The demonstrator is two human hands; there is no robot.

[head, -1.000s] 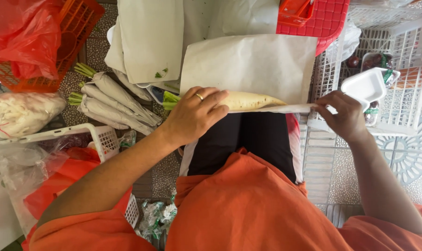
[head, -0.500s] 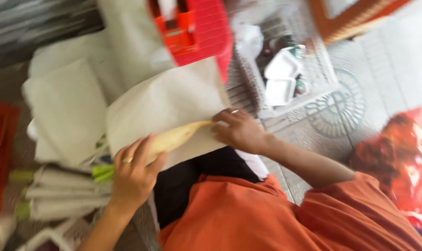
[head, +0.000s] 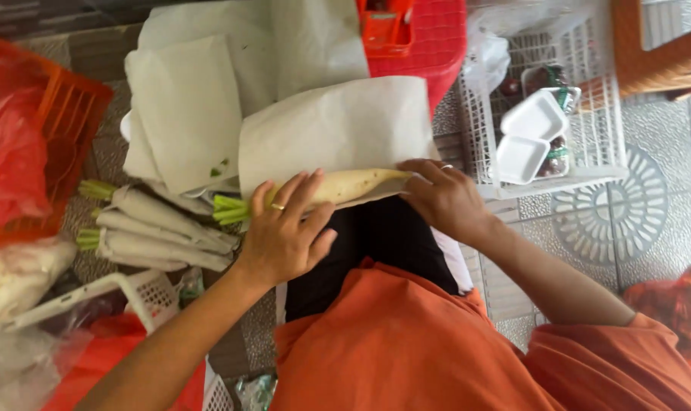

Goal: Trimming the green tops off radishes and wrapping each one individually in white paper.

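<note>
A long white radish (head: 345, 185) with cut green stalks lies across a sheet of white paper (head: 334, 129) on my lap. My left hand (head: 284, 232) rests on the stalk end of the radish, fingers spread over it. My right hand (head: 444, 199) holds the tapered tip and the paper's edge there. Both hands wear a ring. To the left lie several radishes wrapped in white paper (head: 159, 228), green stalks pointing left.
A stack of white paper sheets (head: 186, 106) lies ahead, with a red plastic stool (head: 429, 38) behind it. A white wire basket (head: 581, 114) with white foam trays (head: 532, 129) stands at the right. An orange crate (head: 49, 137) with red bags sits left; a white basket (head: 144, 289) near left.
The view has swung and steadied. My right hand has moved left onto the radish tip and paper edge. My left hand stays on the stalk end.
</note>
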